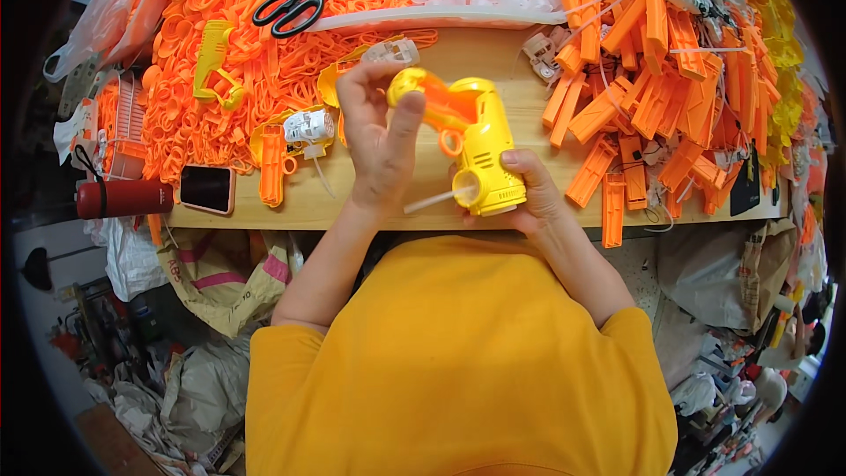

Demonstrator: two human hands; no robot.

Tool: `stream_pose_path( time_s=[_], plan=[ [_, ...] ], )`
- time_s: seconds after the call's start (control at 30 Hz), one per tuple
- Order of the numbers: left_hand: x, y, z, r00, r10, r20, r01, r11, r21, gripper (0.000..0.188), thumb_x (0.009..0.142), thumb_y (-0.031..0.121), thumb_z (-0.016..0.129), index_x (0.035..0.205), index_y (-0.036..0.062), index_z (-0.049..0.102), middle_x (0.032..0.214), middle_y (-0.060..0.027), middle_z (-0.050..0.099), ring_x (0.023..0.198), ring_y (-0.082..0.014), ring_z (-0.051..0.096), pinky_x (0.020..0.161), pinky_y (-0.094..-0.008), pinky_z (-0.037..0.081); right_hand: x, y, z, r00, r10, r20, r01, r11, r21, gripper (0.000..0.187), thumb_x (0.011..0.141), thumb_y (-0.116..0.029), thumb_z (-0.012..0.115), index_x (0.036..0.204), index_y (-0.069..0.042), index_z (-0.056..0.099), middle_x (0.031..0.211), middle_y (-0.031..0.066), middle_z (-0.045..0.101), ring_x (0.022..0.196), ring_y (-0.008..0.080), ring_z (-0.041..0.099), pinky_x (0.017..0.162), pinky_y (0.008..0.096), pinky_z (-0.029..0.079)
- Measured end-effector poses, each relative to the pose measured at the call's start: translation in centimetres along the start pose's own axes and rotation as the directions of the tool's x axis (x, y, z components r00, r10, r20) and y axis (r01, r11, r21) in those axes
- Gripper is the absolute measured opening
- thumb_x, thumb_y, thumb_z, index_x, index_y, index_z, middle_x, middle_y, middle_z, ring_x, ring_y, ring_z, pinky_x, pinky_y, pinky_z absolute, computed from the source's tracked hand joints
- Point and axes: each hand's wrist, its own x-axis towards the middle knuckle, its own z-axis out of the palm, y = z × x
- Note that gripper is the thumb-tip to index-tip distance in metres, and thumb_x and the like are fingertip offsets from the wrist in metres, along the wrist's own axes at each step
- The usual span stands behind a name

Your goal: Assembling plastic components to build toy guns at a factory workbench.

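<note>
Above the near edge of the table, both my hands hold a yellow plastic toy housing (493, 145), shaped like a toy gun. My right hand (539, 194) wraps round its lower vented end, thumb on the side. My left hand (381, 128) grips the curved end, thumb in front; its other fingers are partly hidden. An orange ring-shaped piece (450, 141) shows inside the curve. From a round opening low on the housing sticks a thin whitish tube (429, 201). Left of my left hand lies a part-assembled yellow shell with a white motor unit (308, 126) and an orange battery case (272, 167).
Orange rings and loops (220, 18) are heaped at the left, with black-handled scissors (295, 9) and another yellow shell (214, 62) on top. Orange battery cases with wires (652, 97) pile up at the right. A phone (208, 189) and red flask (123, 198) lie near left.
</note>
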Motion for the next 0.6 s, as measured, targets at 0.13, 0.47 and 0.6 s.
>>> stream_pose_path(
  time_s=[0.13, 0.47, 0.6],
  plan=[
    [-2.3, -1.2, -2.9, 0.821, -0.462, 0.336, 0.454, 0.884, 0.108, 0.020, 0.086, 0.015, 0.071, 0.090, 0.0023, 0.057, 0.078, 0.0028, 0.056, 0.069, -0.0044, 0.051, 0.067, -0.0191, 0.043, -0.2, -0.7, 0.2, 0.969, -0.222, -0.112, 0.199, 0.961, -0.191, 0.066, 0.074, -0.033, 0.067, 0.129, -0.003, 0.044, 0.108, 0.0136, 0.062, 0.091, 0.0261, 0.066, 0.069, 0.0454, 0.059],
    [-2.0, -1.5, -2.6, 0.747, -0.417, 0.518, 0.425, 0.898, 0.111, 0.009, 0.090, 0.008, 0.063, 0.086, 0.0009, 0.060, 0.075, 0.0023, 0.056, 0.065, -0.0033, 0.047, 0.058, -0.0204, 0.040, 0.0, -0.1, 2.2, 0.817, -0.575, -0.050, 0.500, 0.748, -0.436, 0.068, 0.073, -0.026, 0.067, 0.131, -0.001, 0.040, 0.111, 0.0122, 0.060, 0.094, 0.0228, 0.064, 0.079, 0.0379, 0.056],
    [-1.5, -2.0, -2.0, 0.782, -0.315, 0.538, 0.241, 0.949, 0.206, 0.009, 0.089, 0.006, 0.062, 0.085, -0.0017, 0.059, 0.077, -0.0003, 0.055, 0.067, -0.0047, 0.050, 0.059, -0.0213, 0.042, -0.1, -0.3, 1.9, 0.799, -0.595, -0.080, 0.543, 0.773, -0.330, 0.068, 0.073, -0.018, 0.067, 0.132, -0.002, 0.038, 0.115, 0.0115, 0.057, 0.100, 0.0214, 0.061, 0.082, 0.0348, 0.055]
  ],
)
